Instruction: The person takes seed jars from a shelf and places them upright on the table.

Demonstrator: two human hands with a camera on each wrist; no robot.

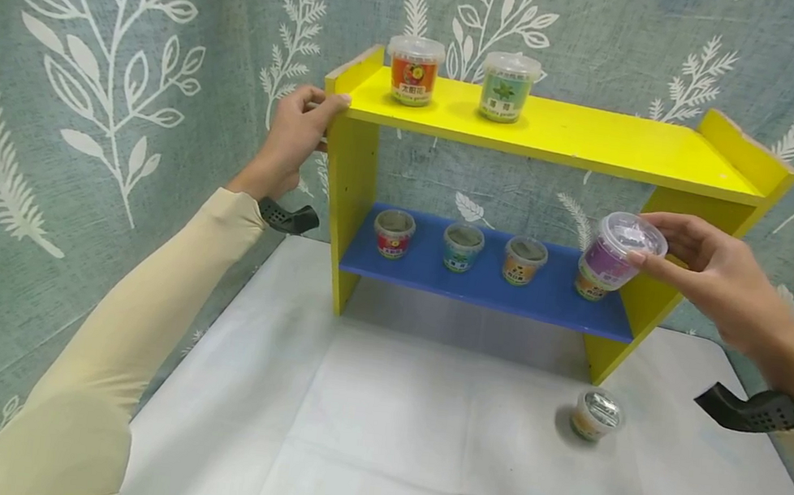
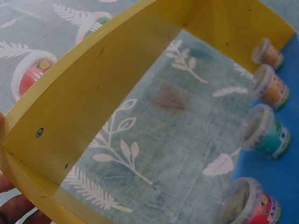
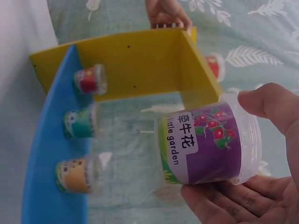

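Observation:
A two-tier shelf stands ahead, with a yellow top board (image 1: 600,144) and a blue lower board (image 1: 423,277). My left hand (image 1: 291,133) grips its upper left corner, thumb on the front edge and fingers round the outer side. In my right hand (image 1: 721,272) is a clear-lidded plastic cup (image 3: 210,144) with a purple flower label, pinched by its lid and side. The purple cup is tilted, in front of the shelf's right end below the top board. It partly covers a small orange-labelled cup (image 1: 591,288) on the blue board.
On the top board stand a larger orange-red cup (image 1: 413,78) and a green one (image 1: 504,92). Small red (image 1: 393,241), teal (image 1: 459,255) and orange (image 1: 520,268) cups line the blue board. Another small cup (image 1: 596,417) sits on the white table (image 1: 404,444).

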